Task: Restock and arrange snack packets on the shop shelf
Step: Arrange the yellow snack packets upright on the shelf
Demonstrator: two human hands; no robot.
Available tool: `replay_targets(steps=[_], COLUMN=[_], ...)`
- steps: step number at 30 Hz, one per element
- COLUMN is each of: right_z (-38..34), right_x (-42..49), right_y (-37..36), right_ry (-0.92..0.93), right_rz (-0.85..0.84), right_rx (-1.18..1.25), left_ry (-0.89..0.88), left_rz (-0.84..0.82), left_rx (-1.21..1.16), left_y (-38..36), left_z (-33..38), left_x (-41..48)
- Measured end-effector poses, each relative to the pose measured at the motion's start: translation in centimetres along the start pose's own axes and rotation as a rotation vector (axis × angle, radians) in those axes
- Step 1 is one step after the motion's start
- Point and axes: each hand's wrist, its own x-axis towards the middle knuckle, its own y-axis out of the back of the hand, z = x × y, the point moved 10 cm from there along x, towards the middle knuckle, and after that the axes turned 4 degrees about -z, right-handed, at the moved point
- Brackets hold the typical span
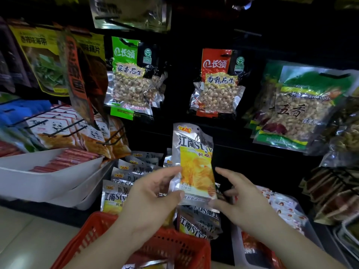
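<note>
I see my left hand (155, 193) pinching the lower left edge of a silver-and-yellow snack packet (196, 167), upright above the shelf's matching packets (114, 197), my right hand (242, 200) at its lower right corner, grip unclear.

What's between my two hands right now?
In the head view, one silver-and-yellow snack packet stands upright between the left hand and right hand; both hold its lower part.
</note>
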Motion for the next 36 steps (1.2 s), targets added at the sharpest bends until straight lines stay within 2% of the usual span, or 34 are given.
replay_targets(steps=[2,4,6,8,11,15,17,19,21,25,27,30,33,36], right_z=[-0.7,-1.9,-2.7,-3.0,-1.7,-0.8,-1.2,-1.7,-2.7,-2.8,-2.4,-1.8,-0.9,-0.9], right_x=[-0.1,-0.4,-0.5,-0.5,0.3,0.5,0.2,-0.4,-0.7,-0.9,-0.6,-0.2,0.0,0.1], right_y=[-0.2,-1.0,-2.3,-2.6,-2.1,-1.7,-2.3,-2.6,-3.0,-2.2,-2.2,-3.1,-2.8,-2.7], right_ry=[0.077,0.093,0.046,-0.007,-0.040,0.007,0.060,0.080,0.107,0.109,0.063,-0.039,-0.054,-0.063], right_rz=[0.011,-0.051,-0.137,-0.167,-0.078,-0.001,-0.055,-0.098,-0.114,-0.079,-0.079,-0.135,-0.075,-0.084], right_rx=[-0.029,0.324,0.659,0.782,0.769,0.679,0.618,0.570,0.522,0.481,0.532,0.672,0.699,0.763], left_ry=[-0.030,-0.101,-0.268,-0.379,-0.321,-0.150,-0.139,-0.141,-0.065,0.222,0.215,0.116,0.085,0.089], left_rz=[0.017,-0.019,-0.086,-0.181,-0.261,-0.341,-0.237,-0.048,0.073,-0.063,-0.040,-0.029,-0.052,-0.085], left_rx=[0.059,0.143,0.300,0.454,0.400,0.110,0.122,0.248,0.274,-0.179,-0.249,-0.110,-0.109,-0.134], left_y=[-0.5,-1.6,-3.3,-5.4,-6.1,-6.1,-4.9,-2.9,-0.5,-2.0,-1.9,-1.3,-1.4,-1.5], left_z=[-0.1,0.7,2.1,2.9,2.3,1.7,1.3,0.4,-0.6,-3.1,-3.4,-2.5,-2.0,-1.7], left_x=[-0.2,-0.6,-1.4,-2.2,-2.7,-2.4,-1.4,-0.2,0.0,-0.1,0.2,0.3,0.3,0.6])
